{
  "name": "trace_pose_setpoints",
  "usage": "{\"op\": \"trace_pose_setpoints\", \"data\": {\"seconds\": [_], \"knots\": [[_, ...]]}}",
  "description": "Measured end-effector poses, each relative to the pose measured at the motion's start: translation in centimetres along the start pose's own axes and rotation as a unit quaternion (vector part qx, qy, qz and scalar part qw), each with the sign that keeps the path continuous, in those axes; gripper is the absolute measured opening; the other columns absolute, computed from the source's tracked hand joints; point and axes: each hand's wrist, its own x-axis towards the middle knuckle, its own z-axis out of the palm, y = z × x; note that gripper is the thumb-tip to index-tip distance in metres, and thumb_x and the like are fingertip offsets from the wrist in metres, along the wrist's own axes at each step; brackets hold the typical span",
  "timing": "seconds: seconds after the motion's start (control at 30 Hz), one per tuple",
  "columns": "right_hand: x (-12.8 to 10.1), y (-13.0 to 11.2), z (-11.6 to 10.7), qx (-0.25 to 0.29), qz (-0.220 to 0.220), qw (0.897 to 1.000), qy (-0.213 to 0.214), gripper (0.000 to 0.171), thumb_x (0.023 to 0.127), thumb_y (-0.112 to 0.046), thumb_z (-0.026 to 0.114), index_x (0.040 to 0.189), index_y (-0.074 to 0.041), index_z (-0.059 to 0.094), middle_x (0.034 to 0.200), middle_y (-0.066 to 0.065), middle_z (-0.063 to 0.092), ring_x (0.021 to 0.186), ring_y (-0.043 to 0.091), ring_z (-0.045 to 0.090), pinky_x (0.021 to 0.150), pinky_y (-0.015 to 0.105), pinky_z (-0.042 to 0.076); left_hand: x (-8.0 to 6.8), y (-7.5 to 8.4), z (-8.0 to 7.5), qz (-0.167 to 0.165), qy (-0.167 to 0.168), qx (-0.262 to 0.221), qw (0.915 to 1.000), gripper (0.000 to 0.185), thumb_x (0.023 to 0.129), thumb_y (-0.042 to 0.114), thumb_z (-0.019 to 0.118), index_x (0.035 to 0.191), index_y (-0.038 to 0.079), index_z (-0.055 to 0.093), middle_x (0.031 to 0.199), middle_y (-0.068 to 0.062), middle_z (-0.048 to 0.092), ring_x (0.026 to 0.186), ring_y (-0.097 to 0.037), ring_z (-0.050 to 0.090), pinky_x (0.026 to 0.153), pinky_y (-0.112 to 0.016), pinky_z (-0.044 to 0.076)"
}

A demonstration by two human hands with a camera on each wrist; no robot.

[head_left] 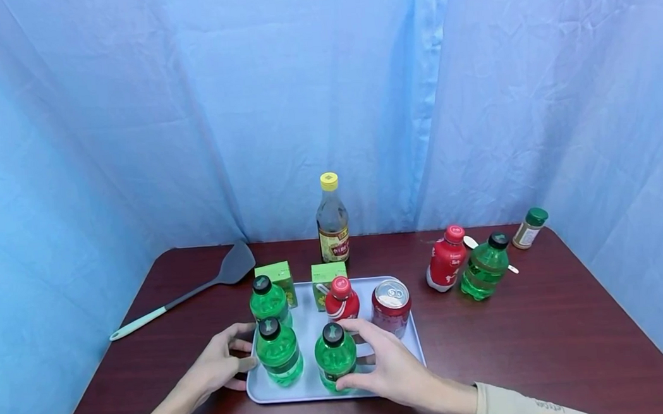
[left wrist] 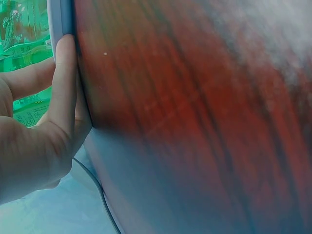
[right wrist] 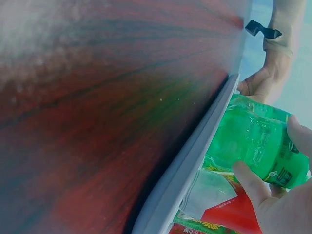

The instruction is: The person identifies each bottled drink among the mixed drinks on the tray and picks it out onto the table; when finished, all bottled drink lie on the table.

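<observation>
A person's right hand wraps its grip around a green bottle standing at the near edge of a pale grey tray on a dark red worktop; thumb and fingers curl round the bottle's sides, as the right wrist view confirms. The left hand rests at the tray's left rim, thumb and fingers pinching the edge, with the thumb lying flat along the rim in the left wrist view.

A second green bottle stands just beside the held one, nearest the left hand. Behind them on the tray stand a third green bottle, a red bottle and a red can. Two green cartons sit at the tray's far edge, though whether both rest fully on it is hard to tell from here.

Off the tray, a dark sauce bottle with a yellow cap stands at the back, a grey spatula lies to the left, and a red bottle, a green bottle and a small spice jar stand to the right. A blue cloth backdrop hangs behind.
</observation>
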Motion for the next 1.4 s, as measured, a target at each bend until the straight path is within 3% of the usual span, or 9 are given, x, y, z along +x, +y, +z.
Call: {"op": "trace_pose_setpoints", "data": {"seconds": [0.47, 0.8, 1.03, 1.4], "knots": [[0.06, 0.26, -0.02, -0.019, -0.027, 0.999, 0.000, 0.074, 0.080, -0.038, 0.087, 0.144, -0.027, 0.051, 0.134, -0.006, 0.058, 0.117, 0.016, 0.059, 0.087, 0.031, 0.058, -0.23, 0.20, -0.02, 0.002, -0.002, 0.000, 1.0000, 0.064, 0.085, -0.007, 0.072, 0.144, 0.005, 0.051, 0.108, -0.018, 0.059, 0.089, -0.026, 0.062, 0.054, -0.048, 0.059], [0.01, 0.19, -0.04, -0.014, -0.022, 1.000, -0.001, 0.074, 0.080, -0.036, 0.087, 0.144, -0.029, 0.051, 0.134, -0.008, 0.057, 0.117, 0.015, 0.059, 0.087, 0.030, 0.057, -0.20, 0.21, 0.02, 0.003, -0.003, 0.001, 1.0000, 0.063, 0.085, -0.007, 0.071, 0.144, 0.006, 0.051, 0.109, -0.018, 0.058, 0.090, -0.027, 0.062, 0.055, -0.048, 0.059], [0.13, 0.40, 0.03, -0.024, -0.051, 0.998, 0.012, 0.073, 0.079, -0.033, 0.089, 0.142, -0.027, 0.054, 0.132, -0.007, 0.060, 0.114, 0.014, 0.061, 0.086, 0.032, 0.058, -0.33, 0.21, -0.01, 0.005, -0.003, -0.001, 1.0000, 0.064, 0.085, -0.007, 0.071, 0.145, 0.005, 0.051, 0.109, -0.018, 0.059, 0.090, -0.026, 0.063, 0.055, -0.048, 0.059], [-0.08, 0.43, -0.15, 0.013, -0.040, 0.999, 0.023, 0.068, 0.076, -0.031, 0.091, 0.136, -0.031, 0.059, 0.127, -0.008, 0.062, 0.109, 0.016, 0.063, 0.079, 0.027, 0.058, -0.37, 0.35, -0.01, 0.005, -0.006, 0.001, 1.0000, 0.063, 0.086, -0.006, 0.071, 0.145, 0.005, 0.050, 0.109, -0.018, 0.058, 0.089, -0.026, 0.063, 0.055, -0.048, 0.059]]}}
